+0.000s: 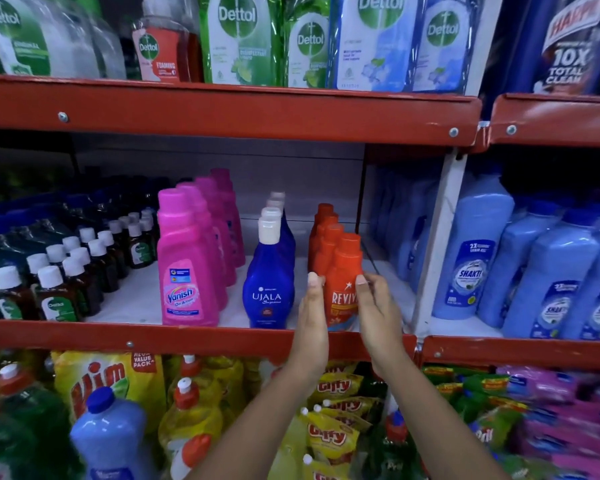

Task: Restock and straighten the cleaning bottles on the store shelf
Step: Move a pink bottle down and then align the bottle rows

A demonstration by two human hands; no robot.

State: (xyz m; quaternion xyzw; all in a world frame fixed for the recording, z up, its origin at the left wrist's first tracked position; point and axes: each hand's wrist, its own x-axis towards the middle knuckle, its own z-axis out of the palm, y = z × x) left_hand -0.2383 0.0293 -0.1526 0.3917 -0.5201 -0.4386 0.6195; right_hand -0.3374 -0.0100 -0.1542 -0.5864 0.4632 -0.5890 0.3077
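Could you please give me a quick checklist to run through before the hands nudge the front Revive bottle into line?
1. Left hand against the front orange Revive bottle: ok, flat on its left side.
2. Right hand on the other side: ok, fingers at its right edge.
3. Bottle upright, cap on: ok.
4. Label facing forward: ok, though the hands partly cover it.
5. Gap to the blue Ujala bottle: ok, apart.
6. Orange row behind it straight: cannot tell, mostly hidden.
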